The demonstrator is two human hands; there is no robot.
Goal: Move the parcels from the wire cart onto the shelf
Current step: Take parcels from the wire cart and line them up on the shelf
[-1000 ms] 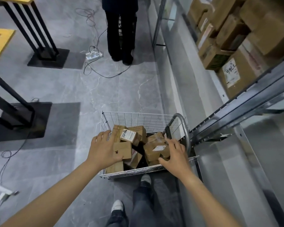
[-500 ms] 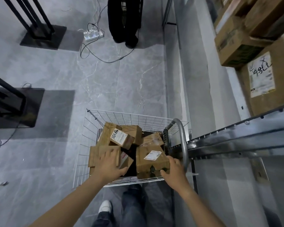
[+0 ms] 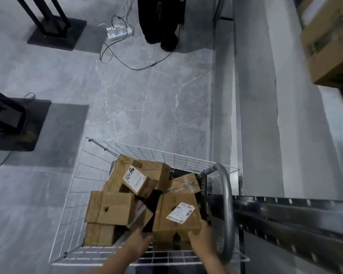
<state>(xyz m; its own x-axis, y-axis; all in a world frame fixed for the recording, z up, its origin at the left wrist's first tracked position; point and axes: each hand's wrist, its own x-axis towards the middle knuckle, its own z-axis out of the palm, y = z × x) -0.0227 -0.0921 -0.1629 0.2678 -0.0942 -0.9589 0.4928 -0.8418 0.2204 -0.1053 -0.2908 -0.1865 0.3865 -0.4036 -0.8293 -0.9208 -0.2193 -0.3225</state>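
I am at the picking step. In the wire cart (image 3: 78, 194), lower centre of the frame, my right hand (image 3: 203, 239) grips the labelled parcel (image 3: 176, 206) with curled fingers. My left hand (image 3: 137, 244) reaches its left side, but I cannot tell its grip. The next move, I think, needs a straight lift to the shelf (image 3: 289, 216) at right.

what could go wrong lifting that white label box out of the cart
The brown cardboard box with the white label sits close beside the grey metal cart handle; lifting it, the right hand could knock that bar.
The small labelled cardboard box lies tilted on the pile and may slide if neighbours shift.
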